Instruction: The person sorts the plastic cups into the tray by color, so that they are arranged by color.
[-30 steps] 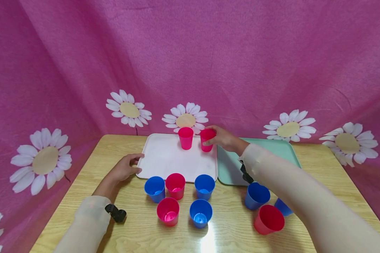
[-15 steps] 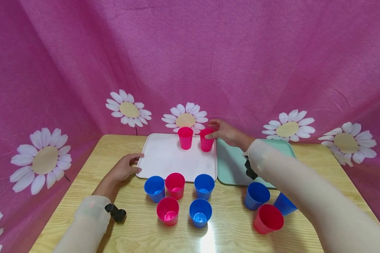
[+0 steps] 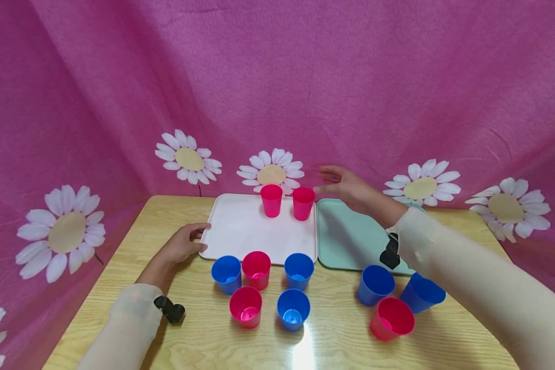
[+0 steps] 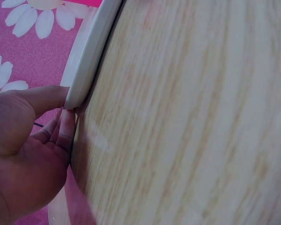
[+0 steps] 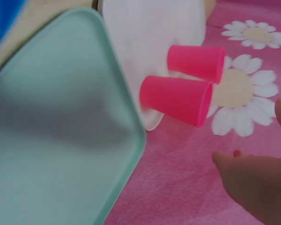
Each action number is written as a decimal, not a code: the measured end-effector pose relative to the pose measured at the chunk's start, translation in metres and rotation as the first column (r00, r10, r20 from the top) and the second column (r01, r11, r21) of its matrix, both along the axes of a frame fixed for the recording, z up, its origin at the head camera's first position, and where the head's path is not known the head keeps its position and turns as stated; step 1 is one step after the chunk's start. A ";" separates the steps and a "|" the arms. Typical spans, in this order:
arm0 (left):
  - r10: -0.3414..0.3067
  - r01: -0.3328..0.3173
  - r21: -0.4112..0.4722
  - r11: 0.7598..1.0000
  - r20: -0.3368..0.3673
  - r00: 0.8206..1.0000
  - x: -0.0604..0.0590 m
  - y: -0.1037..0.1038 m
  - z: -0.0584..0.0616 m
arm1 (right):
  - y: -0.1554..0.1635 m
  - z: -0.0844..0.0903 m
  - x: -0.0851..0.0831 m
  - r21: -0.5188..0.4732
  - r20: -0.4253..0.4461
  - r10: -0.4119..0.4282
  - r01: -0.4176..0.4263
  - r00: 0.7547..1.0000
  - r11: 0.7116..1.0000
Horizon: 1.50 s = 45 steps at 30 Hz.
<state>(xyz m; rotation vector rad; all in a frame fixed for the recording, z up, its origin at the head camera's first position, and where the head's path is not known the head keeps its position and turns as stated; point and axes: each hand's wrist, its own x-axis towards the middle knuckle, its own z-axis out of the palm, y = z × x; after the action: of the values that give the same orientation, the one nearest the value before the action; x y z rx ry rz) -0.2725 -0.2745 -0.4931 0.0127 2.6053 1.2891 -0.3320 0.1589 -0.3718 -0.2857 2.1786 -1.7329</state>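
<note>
Two pink cups (image 3: pixel 271 200) (image 3: pixel 303 203) stand upright side by side at the back of the white tray (image 3: pixel 240 231). My right hand (image 3: pixel 335 182) hovers open just right of the second cup, above the far end of the green tray (image 3: pixel 347 239), touching nothing. In the right wrist view both pink cups (image 5: pixel 178 99) (image 5: pixel 196 62) show, with my fingertips (image 5: pixel 246 176) apart from them. My left hand (image 3: pixel 196 239) grips the white tray's left edge; the left wrist view shows my thumb and fingers (image 4: pixel 61 126) at the tray's rim (image 4: pixel 86 56).
Loose cups stand on the wooden table (image 3: pixel 333 334) in front of the trays: blue (image 3: pixel 226 274), pink (image 3: pixel 256 270), blue (image 3: pixel 298 271), pink (image 3: pixel 245 307), blue (image 3: pixel 293 309), and to the right blue (image 3: pixel 375 284), blue (image 3: pixel 422 299), tilted red (image 3: pixel 392 318). A pink flowered cloth hangs behind.
My right hand let go of the second pink cup on the white tray and drew back up and to the right, fingers spread. The left hand stayed on the tray's edge.
</note>
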 end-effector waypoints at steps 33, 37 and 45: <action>0.007 -0.007 0.006 1.000 0.010 1.000 0.001 0.003 0.004 | 0.092 -0.001 0.172 0.061 -0.276 -0.124 0.146 0.953 0.987; 0.023 -0.023 0.024 0.999 0.022 1.000 0.002 0.002 0.003 | 0.099 -0.013 0.190 0.053 -0.274 -0.150 0.170 0.950 0.984; 0.029 -0.030 0.036 0.999 0.031 0.999 0.003 0.001 0.002 | 0.106 -0.032 0.223 0.143 -0.173 -0.227 0.252 0.958 0.957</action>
<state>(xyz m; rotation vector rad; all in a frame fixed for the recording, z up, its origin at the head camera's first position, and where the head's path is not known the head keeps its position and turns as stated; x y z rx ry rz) -0.2694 -0.2736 -0.4912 -0.0393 2.5660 1.3361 -0.1093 0.2652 -0.4042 -0.1204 2.5443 -1.6876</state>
